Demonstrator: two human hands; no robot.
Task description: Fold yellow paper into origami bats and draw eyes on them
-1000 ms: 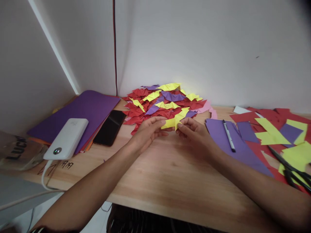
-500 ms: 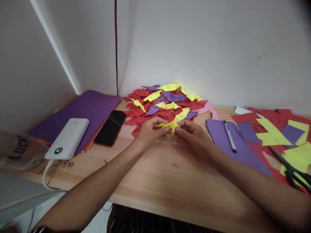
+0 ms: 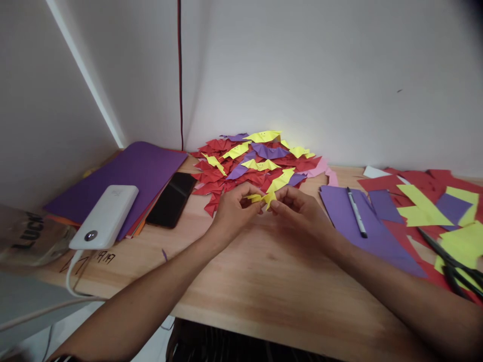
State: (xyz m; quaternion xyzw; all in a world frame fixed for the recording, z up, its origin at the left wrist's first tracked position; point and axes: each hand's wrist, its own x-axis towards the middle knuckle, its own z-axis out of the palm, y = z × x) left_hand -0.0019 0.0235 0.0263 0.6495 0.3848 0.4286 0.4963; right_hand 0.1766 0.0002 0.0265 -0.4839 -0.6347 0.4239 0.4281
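Observation:
A small folded yellow paper piece (image 3: 269, 199) is pinched between both hands above the wooden table (image 3: 260, 281). My left hand (image 3: 237, 207) grips its left part between thumb and fingers. At its right side, my right hand (image 3: 300, 207) pinches with thumb and forefinger; the fingers hide part of the paper. Just behind the hands lies a heap of folded paper bats (image 3: 260, 151) in red, yellow and purple, some yellow ones with small drawn faces.
To the left are purple sheets (image 3: 124, 168), a white power bank (image 3: 107, 216) with a cable, and a black phone (image 3: 171, 199). On the right, a marker (image 3: 356, 211) rests on purple paper (image 3: 347, 226), beside coloured scraps (image 3: 426, 211) and dark scissors (image 3: 453, 264).
My hands have drawn slightly closer together, the left one shifting right. The yellow paper between them is now bunched more tightly. The heap and other things stay put.

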